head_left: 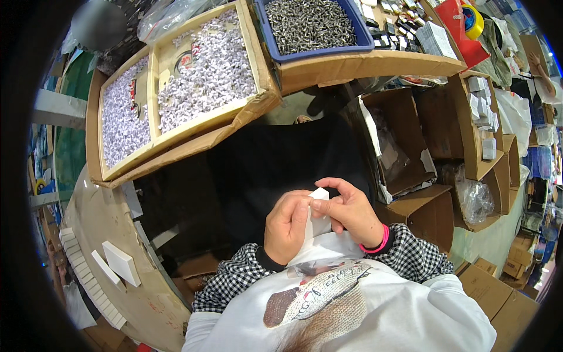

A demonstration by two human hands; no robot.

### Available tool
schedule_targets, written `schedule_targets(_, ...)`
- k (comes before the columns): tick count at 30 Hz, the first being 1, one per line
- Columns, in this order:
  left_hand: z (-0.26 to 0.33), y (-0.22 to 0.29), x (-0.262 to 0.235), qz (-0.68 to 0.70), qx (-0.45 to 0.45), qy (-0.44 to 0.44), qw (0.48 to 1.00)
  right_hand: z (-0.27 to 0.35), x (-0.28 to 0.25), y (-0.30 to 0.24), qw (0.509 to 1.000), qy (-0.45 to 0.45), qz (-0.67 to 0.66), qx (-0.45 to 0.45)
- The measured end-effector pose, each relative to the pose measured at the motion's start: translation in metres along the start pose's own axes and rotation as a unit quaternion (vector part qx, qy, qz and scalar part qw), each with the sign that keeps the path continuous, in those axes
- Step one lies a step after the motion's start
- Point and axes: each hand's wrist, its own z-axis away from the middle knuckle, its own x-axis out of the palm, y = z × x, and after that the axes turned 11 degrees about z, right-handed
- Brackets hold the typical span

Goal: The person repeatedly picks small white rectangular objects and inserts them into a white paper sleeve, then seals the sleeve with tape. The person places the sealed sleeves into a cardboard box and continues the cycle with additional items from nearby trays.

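Left hand: the left hand (285, 227) is gripping the white box (319, 226) from its left side, thumb lying along it.
Right hand: the right hand (350, 215) is pinching the upper end of the same box between thumb and fingers; the forefinger is arching over the top.
White box: it is standing roughly upright between both hands, in front of the person's chest; the fingers are covering much of it.
Progress on this box: it is already looking box-shaped, so its forming is probably well along; whether its top is closed or anything is sitting inside, I cannot tell.
Likely done: small white boxes (482, 97) are resting in and on the carton (459, 126) at right, seemingly finished.
Likely left: a row of white pieces (92, 276) is lining the bench (141, 305) at left, with two white slabs (121, 263) lying near it; their stage is not showing clearly.
Loose stock: white bits (211, 85) are filling the wooden tray (153, 94), and metal parts (311, 26) are filling the blue bin (321, 54); plenty is remaining in both.
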Motion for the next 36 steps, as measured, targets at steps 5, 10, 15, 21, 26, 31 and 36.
schedule_targets(5,-0.001,-0.007,0.001,0.03,-0.039,0.057,0.997,-0.001,-0.002,0.016,0.982,-0.036,0.18,0.051)
schedule_targets(10,0.003,-0.018,-0.005,0.023,-0.084,0.056,0.995,-0.007,-0.013,0.034,0.867,-0.001,0.465,-0.181)
schedule_targets(15,-0.003,-0.028,-0.024,0.273,-0.168,0.074,0.944,-0.02,-0.003,0.028,0.953,-0.041,0.277,-0.117)
schedule_targets(21,-0.013,-0.038,-0.054,0.492,-0.302,0.196,0.793,-0.027,0.041,-0.065,0.844,-0.062,0.493,-0.203)
schedule_targets(26,-0.002,-0.049,-0.051,0.448,-0.222,0.099,0.86,-0.035,0.124,-0.138,0.815,-0.331,0.426,-0.21)
schedule_targets(31,0.013,-0.059,-0.059,0.5,-0.24,0.088,0.827,-0.047,0.213,-0.129,0.806,-0.318,0.276,-0.416)
schedule_targets(36,0.016,-0.066,-0.068,0.513,-0.256,0.096,0.814,-0.061,0.176,-0.117,0.761,-0.352,0.295,-0.458)
